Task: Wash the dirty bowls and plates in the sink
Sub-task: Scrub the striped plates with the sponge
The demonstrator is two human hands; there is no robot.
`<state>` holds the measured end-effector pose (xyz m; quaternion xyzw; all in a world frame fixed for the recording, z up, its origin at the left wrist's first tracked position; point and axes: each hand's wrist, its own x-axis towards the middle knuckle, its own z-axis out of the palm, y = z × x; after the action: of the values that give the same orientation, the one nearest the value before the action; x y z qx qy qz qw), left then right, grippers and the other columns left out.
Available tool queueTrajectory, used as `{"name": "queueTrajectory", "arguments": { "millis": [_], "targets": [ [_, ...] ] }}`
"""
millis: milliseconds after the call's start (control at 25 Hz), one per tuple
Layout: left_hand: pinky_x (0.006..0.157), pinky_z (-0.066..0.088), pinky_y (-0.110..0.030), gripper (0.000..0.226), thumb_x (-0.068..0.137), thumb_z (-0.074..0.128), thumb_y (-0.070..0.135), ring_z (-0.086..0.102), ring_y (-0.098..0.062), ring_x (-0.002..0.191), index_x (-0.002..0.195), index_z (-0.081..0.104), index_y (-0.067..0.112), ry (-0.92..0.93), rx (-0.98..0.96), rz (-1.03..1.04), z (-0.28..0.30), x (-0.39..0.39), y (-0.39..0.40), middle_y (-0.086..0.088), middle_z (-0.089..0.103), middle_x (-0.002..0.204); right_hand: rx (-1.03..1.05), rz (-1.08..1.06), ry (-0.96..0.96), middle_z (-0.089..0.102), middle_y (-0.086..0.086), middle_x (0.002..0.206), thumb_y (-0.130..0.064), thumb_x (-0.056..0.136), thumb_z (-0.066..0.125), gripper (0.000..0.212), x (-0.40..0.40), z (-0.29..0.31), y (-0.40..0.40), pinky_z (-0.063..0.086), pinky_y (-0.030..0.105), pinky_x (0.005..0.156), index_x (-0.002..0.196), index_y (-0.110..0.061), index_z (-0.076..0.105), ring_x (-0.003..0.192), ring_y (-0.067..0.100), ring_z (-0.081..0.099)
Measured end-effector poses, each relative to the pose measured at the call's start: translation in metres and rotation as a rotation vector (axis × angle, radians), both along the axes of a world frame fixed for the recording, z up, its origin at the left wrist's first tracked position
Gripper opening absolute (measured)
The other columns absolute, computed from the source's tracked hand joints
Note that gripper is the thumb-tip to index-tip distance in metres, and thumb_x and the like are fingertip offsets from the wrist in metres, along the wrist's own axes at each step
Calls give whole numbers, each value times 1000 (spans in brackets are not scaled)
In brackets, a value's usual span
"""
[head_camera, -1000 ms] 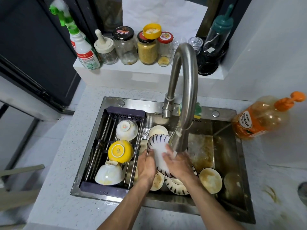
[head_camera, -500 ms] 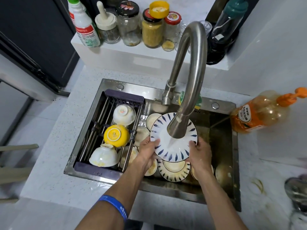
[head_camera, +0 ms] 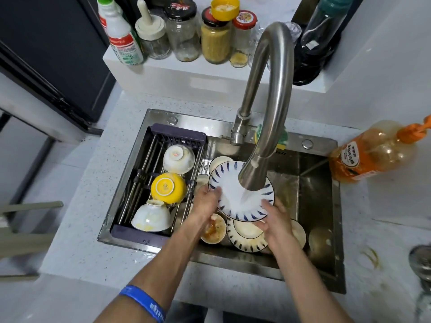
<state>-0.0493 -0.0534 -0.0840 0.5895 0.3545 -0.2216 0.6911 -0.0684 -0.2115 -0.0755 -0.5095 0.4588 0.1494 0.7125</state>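
The plate (head_camera: 235, 201) is gripped at its rim by both hands, left hand (head_camera: 206, 202) and right hand (head_camera: 276, 223), tilted under the tap (head_camera: 253, 176).

Jars (head_camera: 212, 36), spray bottle (head_camera: 120, 36) on ledge; orange bottle (head_camera: 370, 152) right.

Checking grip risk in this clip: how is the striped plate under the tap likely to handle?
Probably slippery: water runs over the striped plate from the tap. It looks like rigid, glazed ceramic, so likely breakable if dropped onto the dishes below. Left hand and right hand support opposite edges, which should steady it.
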Motion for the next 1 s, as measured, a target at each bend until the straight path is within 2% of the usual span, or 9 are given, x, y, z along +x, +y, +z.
{"name": "queueTrajectory", "arguments": {
  "millis": [120, 240, 320, 440, 520, 600, 720, 840, 1000],
  "targets": [
    [81, 60, -44, 30, 89, 59, 1, 72, -25, 92, 117, 61, 13, 29, -25, -14, 10, -9, 2, -7, 74, 106, 93, 62, 91, 71, 10, 111, -15, 95, 60, 27, -3, 3, 7, 58, 37, 61, 122, -11, 62, 95, 27, 69],
    [72, 60, -46, 30, 86, 64, 4, 72, -33, 81, 115, 59, 9, 146, -101, -94, 0, -6, 20, -12, 74, 103, -45, 173, 75, 71, 5, 95, -14, 96, 58, 17, 13, 5, -8, 55, 28, 57, 112, -14, 65, 82, 21, 69],
    [76, 59, -48, 23, 90, 64, 3, 70, -37, 87, 112, 63, 7, 154, -183, -39, 0, -15, 17, -13, 75, 101, -134, 162, 57, 72, 6, 99, -16, 96, 59, 15, 16, 11, -11, 56, 30, 60, 109, -15, 64, 84, 23, 70],
    [85, 58, -49, 17, 92, 61, 7, 70, -35, 99, 107, 68, 9, 8, 134, -74, 0, -22, -2, -10, 75, 101, -227, 127, 48, 69, 7, 99, -15, 97, 53, 11, 7, 18, -5, 56, 33, 66, 103, -17, 62, 85, 25, 68],
    [108, 43, -46, 35, 96, 49, 13, 52, -37, 128, 130, 56, 5, -208, 640, -403, 0, -24, -11, -18, 60, 131, -244, 61, 11, 68, 3, 98, -13, 98, 50, 14, -1, 20, -1, 56, 32, 66, 103, -21, 61, 87, 24, 67],
    [124, 7, -47, 54, 104, 33, 28, 9, -31, 152, 153, 24, 7, -393, 933, -875, 4, -33, -24, -17, 15, 162, -247, -13, -34, 71, 2, 100, -10, 97, 49, 19, -9, 21, 6, 55, 34, 66, 104, -22, 63, 86, 22, 67],
    [123, -8, -44, 66, 104, 27, 50, -16, -20, 150, 158, 1, 24, -381, 740, -1243, 19, -24, -39, -4, -12, 164, -145, -76, -23, 70, 2, 102, -9, 97, 51, 19, -23, 20, 22, 54, 35, 65, 105, -21, 63, 85, 18, 66],
    [123, -1, -49, 60, 104, 21, 48, -6, -26, 152, 158, 7, 27, -371, 812, -1225, 15, -2, -41, -6, -7, 165, -7, -113, 10, 69, 0, 109, -17, 99, 56, 9, -26, 21, 29, 57, 43, 69, 104, -20, 63, 97, 22, 67],
    [123, -8, -43, 56, 105, 15, 48, -15, -16, 150, 157, -3, 36, -473, 814, -1412, 11, -14, -30, 5, -14, 163, 44, -165, -6, 68, 3, 112, -23, 101, 53, 20, -26, 20, 21, 56, 45, 68, 119, -17, 60, 95, 20, 67]
  ]
}}
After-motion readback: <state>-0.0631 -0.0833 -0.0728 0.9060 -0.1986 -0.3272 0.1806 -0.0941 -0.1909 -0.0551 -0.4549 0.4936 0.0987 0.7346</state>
